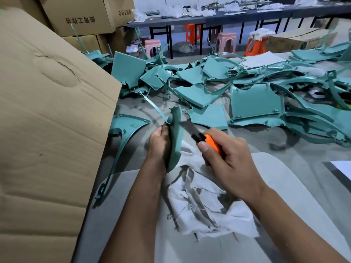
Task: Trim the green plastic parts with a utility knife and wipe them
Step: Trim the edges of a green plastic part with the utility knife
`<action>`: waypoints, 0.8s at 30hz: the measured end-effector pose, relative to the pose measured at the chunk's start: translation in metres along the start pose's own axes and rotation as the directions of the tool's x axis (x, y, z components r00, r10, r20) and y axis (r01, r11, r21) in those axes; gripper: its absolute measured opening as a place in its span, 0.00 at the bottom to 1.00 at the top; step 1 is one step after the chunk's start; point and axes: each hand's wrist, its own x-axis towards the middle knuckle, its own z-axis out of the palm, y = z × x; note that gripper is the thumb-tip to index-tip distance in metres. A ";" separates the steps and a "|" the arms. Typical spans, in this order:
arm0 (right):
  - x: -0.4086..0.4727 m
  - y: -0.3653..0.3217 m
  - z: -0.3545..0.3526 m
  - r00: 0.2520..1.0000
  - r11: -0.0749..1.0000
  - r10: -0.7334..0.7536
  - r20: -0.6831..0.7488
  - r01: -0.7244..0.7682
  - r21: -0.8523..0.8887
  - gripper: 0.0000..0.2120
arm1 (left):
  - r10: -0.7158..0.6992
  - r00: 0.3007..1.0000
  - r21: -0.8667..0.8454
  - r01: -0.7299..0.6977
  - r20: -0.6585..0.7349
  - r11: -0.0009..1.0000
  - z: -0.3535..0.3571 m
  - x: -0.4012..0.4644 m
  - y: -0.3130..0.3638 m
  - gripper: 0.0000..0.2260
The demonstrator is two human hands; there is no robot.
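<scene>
The scene was a workshop, with a long dark bench [237, 17] against the far wall, pink and orange stools [227, 42] beneath it, and stacked cardboard boxes [81, 14] well beyond the left hand. The grey desk [284, 149] under the hands carried a sprawling heap of green plastic parts [256, 103] that spread ahead of and beyond the right hand. A large cardboard sheet [47, 120] leaned in just beside the left forearm, and a long curved green piece [121, 133] lay on the desk between that sheet and the left hand.

The left hand [158, 143] was curled round a curved green part [176, 137], holding it upright on edge, with a thin green strip [153, 107] trailing off its top away from the person. The right hand [226, 156] was clamped on an orange utility knife [210, 143], thumb lying along the handle; its blade [187, 125] reached toward the held part, and blur left it unclear whether the edge touched the plastic. The two hands sat close together but apart. A crumpled white cloth [205, 196] lay directly below both hands, between the forearms.
</scene>
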 end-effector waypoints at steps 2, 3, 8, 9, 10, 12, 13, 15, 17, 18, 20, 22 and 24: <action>0.000 0.001 -0.001 0.999 1.000 0.018 -0.028 -0.018 -0.002 0.12 | 0.011 1.000 0.024 -0.011 -0.022 1.000 0.001 0.001 0.000 0.13; -0.001 0.001 -0.002 1.000 1.000 0.006 -0.012 -0.006 0.006 0.12 | 0.045 0.998 0.069 -0.043 -0.033 0.997 0.002 0.001 -0.001 0.12; -0.002 0.000 -0.004 0.994 0.996 -0.082 0.079 0.078 0.053 0.11 | 0.053 0.994 0.136 -0.039 -0.096 0.990 0.000 0.005 -0.002 0.15; -0.001 0.001 -0.005 0.996 0.997 -0.069 0.055 0.067 0.031 0.12 | 0.055 0.995 0.136 -0.043 -0.088 0.990 0.000 0.006 -0.003 0.15; 0.000 0.004 -0.005 0.999 0.999 -0.041 0.023 0.041 0.003 0.12 | 0.057 0.996 0.133 -0.047 -0.075 0.990 0.001 0.005 -0.004 0.15; 0.002 0.010 -0.006 0.999 0.997 0.025 -0.024 -0.026 -0.068 0.15 | 0.058 0.997 0.097 -0.052 -0.057 0.994 0.004 0.005 -0.006 0.15; 0.001 0.012 -0.006 0.999 0.995 0.035 -0.032 -0.038 -0.089 0.16 | 0.060 0.997 0.078 -0.055 -0.054 0.995 0.005 0.005 -0.007 0.14; 0.000 0.011 -0.005 0.999 0.996 0.009 -0.047 -0.013 -0.087 0.15 | 0.054 0.997 0.056 -0.051 -0.057 0.997 0.004 0.006 -0.008 0.13; -0.001 0.009 -0.004 0.997 0.997 -0.019 -0.080 0.014 -0.074 0.13 | 0.036 0.998 0.015 -0.035 -0.048 0.999 0.002 0.006 -0.006 0.13; -0.001 0.008 -0.003 0.995 0.997 -0.019 -0.096 0.012 -0.072 0.12 | 0.030 0.998 0.006 -0.030 -0.046 1.000 0.002 0.005 -0.005 0.14; 0.000 0.009 -0.003 0.996 0.997 -0.015 -0.090 0.007 -0.082 0.12 | 0.032 0.999 0.019 -0.031 -0.042 0.999 0.003 0.003 -0.003 0.15; 0.001 0.011 -0.004 0.999 0.996 -0.025 -0.031 0.022 -0.084 0.12 | 0.055 0.998 0.032 -0.055 -0.002 0.998 0.005 -0.002 -0.001 0.13; 0.001 0.011 -0.005 0.999 0.997 -0.042 0.017 0.043 -0.065 0.12 | 0.086 0.993 0.061 -0.090 0.076 0.994 0.005 -0.007 0.003 0.12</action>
